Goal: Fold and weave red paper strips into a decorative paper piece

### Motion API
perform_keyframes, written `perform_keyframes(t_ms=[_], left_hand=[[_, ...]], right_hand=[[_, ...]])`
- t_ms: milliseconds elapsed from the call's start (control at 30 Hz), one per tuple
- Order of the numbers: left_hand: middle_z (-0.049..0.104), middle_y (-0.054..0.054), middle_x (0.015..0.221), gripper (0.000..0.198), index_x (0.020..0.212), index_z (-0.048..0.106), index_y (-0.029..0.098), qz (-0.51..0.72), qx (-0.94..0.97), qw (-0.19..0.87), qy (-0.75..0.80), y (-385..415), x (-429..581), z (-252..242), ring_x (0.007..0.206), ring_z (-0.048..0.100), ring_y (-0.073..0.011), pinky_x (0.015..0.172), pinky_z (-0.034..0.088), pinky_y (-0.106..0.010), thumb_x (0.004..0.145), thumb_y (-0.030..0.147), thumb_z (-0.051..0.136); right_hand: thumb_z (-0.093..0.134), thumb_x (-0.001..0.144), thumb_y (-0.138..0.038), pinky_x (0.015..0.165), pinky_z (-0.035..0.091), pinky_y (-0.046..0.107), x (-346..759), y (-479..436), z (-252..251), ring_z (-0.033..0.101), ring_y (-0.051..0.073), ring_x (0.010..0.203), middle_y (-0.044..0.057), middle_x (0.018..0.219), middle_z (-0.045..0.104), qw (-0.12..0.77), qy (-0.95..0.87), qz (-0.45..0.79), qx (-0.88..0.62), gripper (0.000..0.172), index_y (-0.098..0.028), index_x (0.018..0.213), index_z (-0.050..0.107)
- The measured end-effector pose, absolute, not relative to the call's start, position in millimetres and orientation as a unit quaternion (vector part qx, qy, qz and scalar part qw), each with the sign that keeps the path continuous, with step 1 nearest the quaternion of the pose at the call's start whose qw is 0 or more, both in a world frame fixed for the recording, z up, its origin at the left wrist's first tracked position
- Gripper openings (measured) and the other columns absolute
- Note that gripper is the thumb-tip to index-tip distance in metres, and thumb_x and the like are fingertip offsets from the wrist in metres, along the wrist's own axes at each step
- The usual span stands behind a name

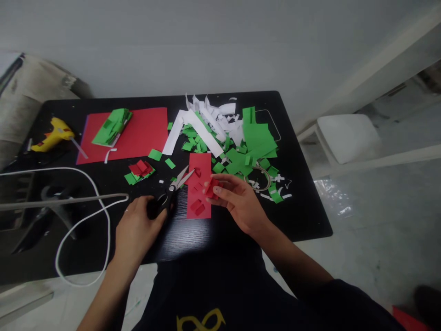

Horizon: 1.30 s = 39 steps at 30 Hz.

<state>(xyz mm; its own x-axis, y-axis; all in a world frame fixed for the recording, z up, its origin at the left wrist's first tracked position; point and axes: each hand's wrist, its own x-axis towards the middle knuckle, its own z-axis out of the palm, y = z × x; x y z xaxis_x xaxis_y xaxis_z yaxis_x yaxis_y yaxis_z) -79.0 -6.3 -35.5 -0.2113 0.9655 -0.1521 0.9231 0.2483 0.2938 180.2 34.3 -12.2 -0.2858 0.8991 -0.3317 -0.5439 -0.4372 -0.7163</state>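
Note:
My left hand [138, 225] is closed around the black handles of a pair of scissors [172, 187]. Their blades are parted and point up and right, the tips over a narrow red paper strip [200, 161]. Small cut red paper pieces [197, 207] lie on that strip. At its right edge, my right hand [243, 202] pinches a few small red paper pieces [212, 188] between thumb and fingers. Left of the scissors sits a small pile of red and green paper pieces [140, 169].
White paper strips [203, 131] and green paper scraps [258, 140] cover the back right of the black table [292, 220]. A green paper stack [113, 126] rests on a red sheet [148, 133]. Leftward are a yellow glue gun [51, 135] and a white cable [109, 230].

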Motion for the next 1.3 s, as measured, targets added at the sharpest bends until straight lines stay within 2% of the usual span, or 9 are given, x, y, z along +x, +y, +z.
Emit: perform_keyframes(t_ms=[200,400,533,633,733,867,1033,1133,1300], left_hand=[[0.07,-0.018,0.118,0.051,0.121,0.065,0.014,0.059,0.622,0.128,0.77,-6.2,-80.7,-41.6,0.111,0.068,-0.0409,0.09,0.057,-0.051,0.09,0.054,0.056],[0.067,-0.021,0.125,0.055,0.126,0.065,0.011,0.072,0.64,0.114,0.757,-7.9,-80.6,-45.8,0.119,0.064,-0.0424,0.1,0.054,-0.055,0.092,0.053,0.053],[0.066,-0.021,0.126,0.057,0.129,0.066,0.011,0.059,0.647,0.105,0.753,-10.1,-81.9,-43.4,0.122,0.062,-0.0442,0.101,0.054,-0.056,0.092,0.054,0.054],[0.068,-0.02,0.122,0.052,0.123,0.069,0.014,0.078,0.652,0.099,0.748,-10.1,-80.2,-36.5,0.121,0.062,-0.0448,0.1,0.053,-0.057,0.094,0.055,0.055],[0.071,-0.014,0.116,0.04,0.112,0.072,0.019,0.179,0.656,0.127,0.722,-8.4,-71.2,-25.5,0.113,0.067,-0.0377,0.1,0.054,-0.053,0.097,0.053,0.056],[0.075,-0.006,0.11,0.028,0.118,0.071,0.024,0.321,0.632,0.319,0.629,-8.2,-47.5,-12.7,0.102,0.072,-0.0238,0.092,0.058,-0.037,0.1,0.043,0.062],[0.078,-0.005,0.102,0.027,0.121,0.067,0.022,0.377,0.575,0.468,0.555,-9.9,-23.0,-9.1,0.092,0.076,-0.0198,0.087,0.061,-0.033,0.099,0.037,0.066],[0.078,-0.004,0.095,0.024,0.115,0.07,0.021,0.392,0.557,0.484,0.55,-9.1,-20.2,-9.4,0.086,0.077,-0.02,0.083,0.063,-0.033,0.096,0.036,0.07],[0.076,-0.002,0.087,0.017,0.104,0.075,0.021,0.413,0.556,0.435,0.575,-8.1,-23.4,-8.2,0.077,0.073,-0.0164,0.074,0.062,-0.027,0.092,0.033,0.074]], right_hand=[[0.085,0.083,-0.023,0.095,0.066,0.041,180.7,34.9,-12.0,0.08,0.02,0.095,0.0,0.097,0.081,0.475,-0.249,0.764,-0.358,0.024,-0.026,0.105,0.078],[0.081,0.086,-0.026,0.09,0.067,0.038,179.7,33.3,-9.8,0.081,0.022,0.1,0.002,0.111,0.081,0.484,-0.264,0.756,-0.352,0.017,-0.025,0.103,0.078],[0.083,0.086,-0.028,0.093,0.068,0.042,178.4,32.1,-8.1,0.081,0.024,0.102,0.003,0.103,0.083,0.475,-0.279,0.751,-0.364,0.023,-0.024,0.107,0.076],[0.085,0.084,-0.029,0.09,0.069,0.044,177.5,31.3,-9.5,0.082,0.025,0.096,0.002,0.095,0.083,0.474,-0.29,0.744,-0.372,0.027,-0.024,0.107,0.073],[0.086,0.083,-0.032,0.087,0.07,0.045,176.4,29.6,-12.6,0.083,0.024,0.086,0.001,0.091,0.082,0.453,-0.297,0.749,-0.38,0.029,-0.023,0.104,0.069],[0.09,0.077,-0.031,0.082,0.069,0.04,172.9,26.0,-16.3,0.082,0.022,0.08,0.0,0.086,0.08,0.413,-0.314,0.751,-0.407,0.034,-0.022,0.1,0.066],[0.087,0.079,-0.03,0.081,0.067,0.035,168.6,22.1,-17.8,0.078,0.016,0.074,-0.001,0.08,0.078,0.377,-0.392,0.738,-0.4,0.018,-0.02,0.087,0.074],[0.081,0.085,-0.03,0.083,0.066,0.036,168.8,21.9,-17.0,0.077,0.016,0.075,0.0,0.083,0.079,0.385,-0.412,0.727,-0.392,0.01,-0.022,0.09,0.078],[0.076,0.09,-0.032,0.091,0.064,0.039,170.9,24.3,-13.7,0.078,0.02,0.092,0.003,0.097,0.082,0.382,-0.444,0.702,-0.404,0.012,-0.024,0.097,0.082]])
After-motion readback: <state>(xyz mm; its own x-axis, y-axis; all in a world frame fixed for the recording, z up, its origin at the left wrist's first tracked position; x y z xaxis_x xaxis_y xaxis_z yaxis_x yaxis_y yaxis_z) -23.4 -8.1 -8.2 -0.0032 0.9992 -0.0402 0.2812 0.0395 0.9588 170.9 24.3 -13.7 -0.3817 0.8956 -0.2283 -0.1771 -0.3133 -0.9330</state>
